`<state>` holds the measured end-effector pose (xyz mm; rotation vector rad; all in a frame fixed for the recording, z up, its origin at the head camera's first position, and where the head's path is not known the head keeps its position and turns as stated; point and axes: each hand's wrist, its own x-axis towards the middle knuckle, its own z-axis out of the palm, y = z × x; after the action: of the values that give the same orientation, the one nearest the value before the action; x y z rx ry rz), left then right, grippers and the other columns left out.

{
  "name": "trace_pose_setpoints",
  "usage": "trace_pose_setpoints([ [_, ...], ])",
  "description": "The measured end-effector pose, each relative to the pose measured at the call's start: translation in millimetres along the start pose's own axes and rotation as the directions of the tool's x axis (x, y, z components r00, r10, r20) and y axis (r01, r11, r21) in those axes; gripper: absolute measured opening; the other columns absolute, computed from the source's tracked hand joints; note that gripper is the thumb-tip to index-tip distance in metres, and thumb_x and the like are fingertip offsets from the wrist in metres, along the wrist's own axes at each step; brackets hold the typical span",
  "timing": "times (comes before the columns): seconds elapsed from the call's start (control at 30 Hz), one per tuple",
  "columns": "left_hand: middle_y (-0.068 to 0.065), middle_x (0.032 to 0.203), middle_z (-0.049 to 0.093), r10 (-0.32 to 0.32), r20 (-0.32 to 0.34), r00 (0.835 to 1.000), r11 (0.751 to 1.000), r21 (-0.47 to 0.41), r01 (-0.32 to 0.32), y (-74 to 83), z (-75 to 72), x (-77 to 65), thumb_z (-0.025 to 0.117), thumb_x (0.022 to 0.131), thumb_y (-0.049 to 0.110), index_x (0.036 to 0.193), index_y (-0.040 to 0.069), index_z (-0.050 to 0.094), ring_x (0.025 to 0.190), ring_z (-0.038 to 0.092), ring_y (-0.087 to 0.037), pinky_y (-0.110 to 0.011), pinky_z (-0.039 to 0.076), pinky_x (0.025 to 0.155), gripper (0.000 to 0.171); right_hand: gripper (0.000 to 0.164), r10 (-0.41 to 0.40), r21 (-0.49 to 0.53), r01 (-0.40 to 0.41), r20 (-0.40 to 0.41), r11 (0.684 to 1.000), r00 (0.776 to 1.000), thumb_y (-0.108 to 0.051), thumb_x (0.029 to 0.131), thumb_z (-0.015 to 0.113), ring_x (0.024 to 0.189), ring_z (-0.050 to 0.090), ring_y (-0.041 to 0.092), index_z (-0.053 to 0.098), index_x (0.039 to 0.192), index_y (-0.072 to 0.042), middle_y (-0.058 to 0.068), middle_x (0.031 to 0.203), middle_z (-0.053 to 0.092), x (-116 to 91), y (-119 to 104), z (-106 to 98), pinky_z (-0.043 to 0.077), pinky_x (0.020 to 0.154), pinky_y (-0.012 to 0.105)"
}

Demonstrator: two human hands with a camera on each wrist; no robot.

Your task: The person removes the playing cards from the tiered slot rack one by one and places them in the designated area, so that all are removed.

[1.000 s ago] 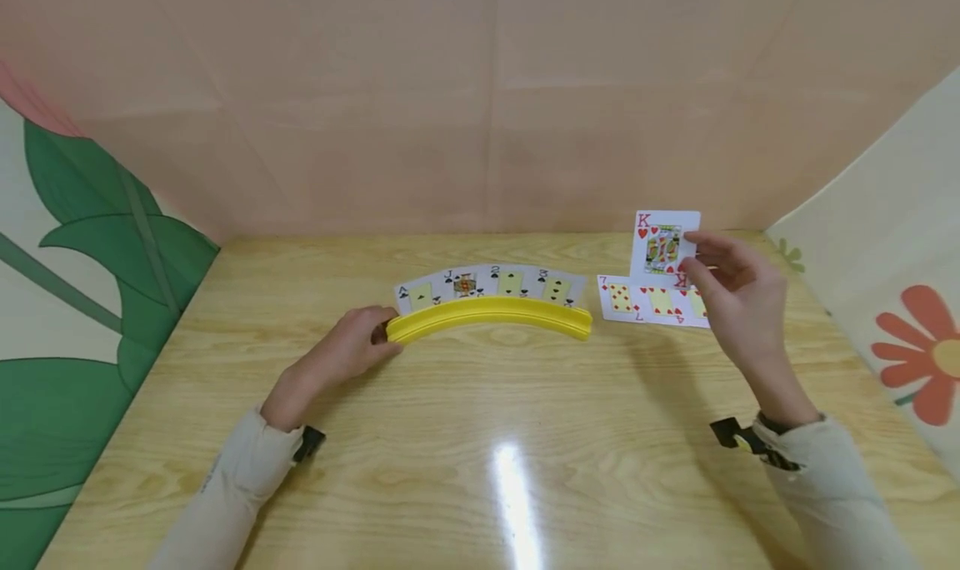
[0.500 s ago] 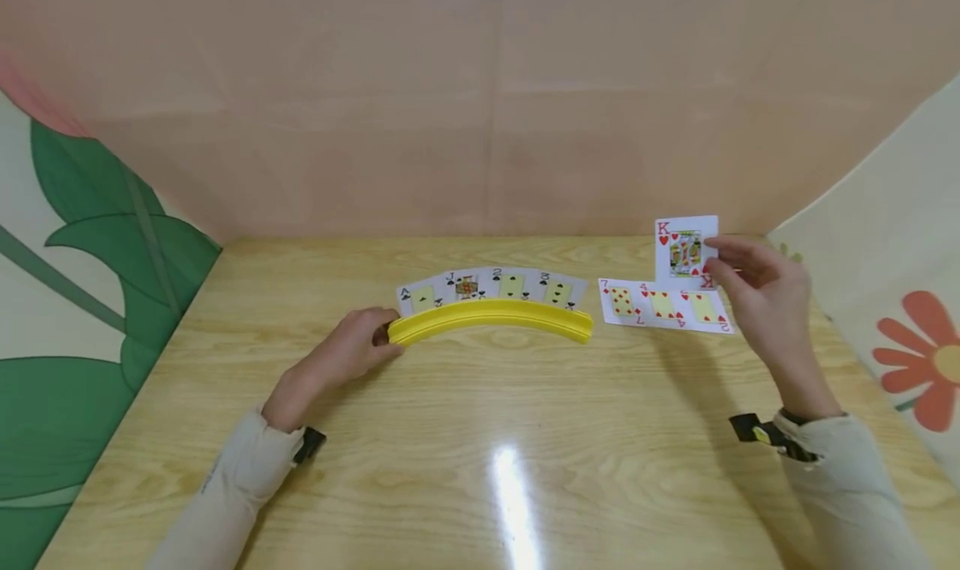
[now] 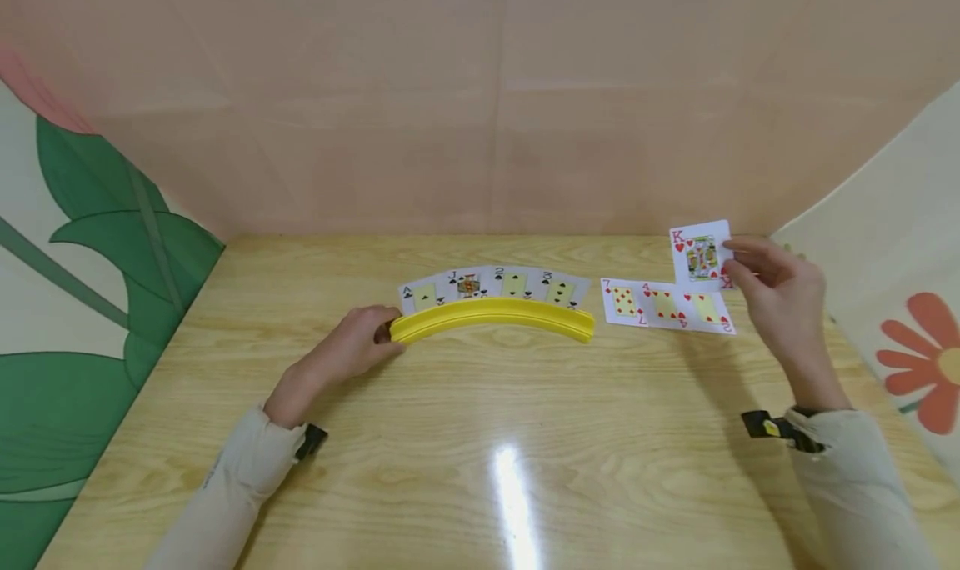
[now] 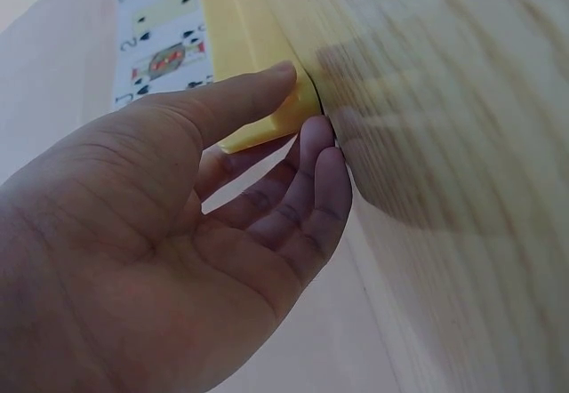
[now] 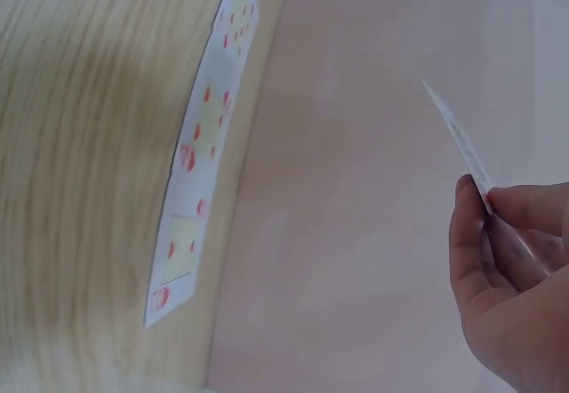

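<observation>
A curved yellow card holder (image 3: 491, 310) stands mid-table with a fan of spade cards in it: ace (image 3: 422, 297), jack (image 3: 468, 285), two (image 3: 513, 284) and three (image 3: 560, 291). My left hand (image 3: 348, 342) grips the holder's left end, thumb on the near side, as the left wrist view also shows. My right hand (image 3: 783, 307) pinches a king of hearts (image 3: 702, 257) by its right edge, raised above the table. Below it lie three overlapping red cards: a seven of diamonds (image 3: 624, 302), a four of hearts (image 3: 664, 305) and a two of hearts (image 3: 706, 309).
The wooden table (image 3: 420, 462) meets a pinkish back wall covering (image 3: 487, 137). Printed side panels stand left, with green leaves (image 3: 67, 420), and right, with a red flower (image 3: 926, 353). A bright reflection lies on the near tabletop.
My right hand has carried the king of hearts to the right, above the row of red cards, and the card has tilted slightly. My left hand stays on the holder.
</observation>
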<state>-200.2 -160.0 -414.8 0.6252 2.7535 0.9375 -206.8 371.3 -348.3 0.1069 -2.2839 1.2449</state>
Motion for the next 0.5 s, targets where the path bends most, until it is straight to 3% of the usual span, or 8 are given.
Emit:
trace_pose_setpoints([
  [0.27,-0.006,0.108,0.066,0.009,0.004,1.0,1.0,0.002,-0.009,-2.1,-0.1,1.7,0.075,0.09,0.013,0.119,0.006,0.065,0.084,0.058,-0.017,-0.03,0.051,0.072,0.031,0.02,0.037,-0.027,-0.037,0.001,0.999,0.999,0.005,0.091,0.067,0.078,0.065,-0.005,0.067,0.108,0.014,-0.021,0.087,0.069,2.6,19.2,-7.9,0.05,0.067,0.009],
  [0.5,-0.006,0.108,0.066,0.008,0.011,1.0,1.0,-0.007,-0.007,-2.7,-0.6,0.6,0.075,0.09,0.012,0.12,0.006,0.065,0.085,0.059,-0.016,-0.03,0.052,0.073,0.032,0.022,0.094,-0.107,-0.091,0.023,0.99,0.995,-0.005,0.094,0.067,0.077,0.062,-0.008,0.067,0.109,0.01,-0.026,0.085,0.065,4.8,36.5,-15.9,0.047,0.066,0.007],
])
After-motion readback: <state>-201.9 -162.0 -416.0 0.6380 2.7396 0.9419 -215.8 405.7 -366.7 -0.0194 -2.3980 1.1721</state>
